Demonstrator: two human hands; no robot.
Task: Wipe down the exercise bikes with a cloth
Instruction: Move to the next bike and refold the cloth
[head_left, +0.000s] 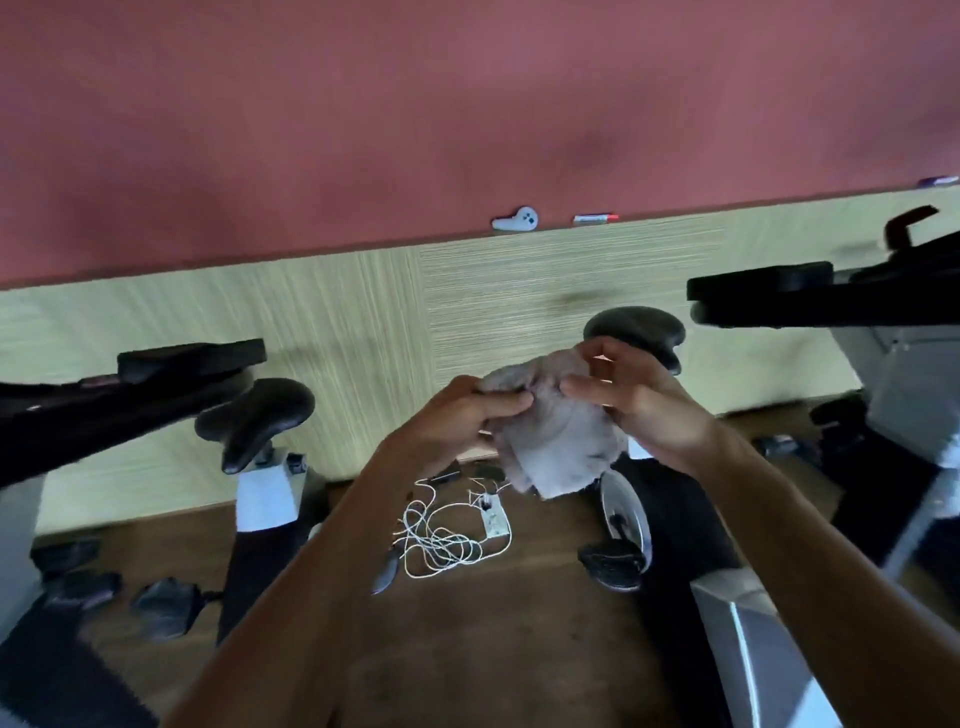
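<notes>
Both hands up mid-frame w/ cloth (558, 441) bunched betw. them: left hand (457, 415) pinches its upper left edge, fingers curled; right hand (639, 405) grips right side, fingers half bent. Behind: bike saddle (636, 325). 2nd saddle (257, 415) at left. Below cloth, white cable tangle (441, 540) on wood floor (493, 649). Small white controller (516, 219) on wall ledge.

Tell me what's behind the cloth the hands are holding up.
Behind the grey cloth sits a black bike saddle, its lower front covered by cloth and right hand. Below it show a bike's silver wheel and tangled white cable.
</notes>
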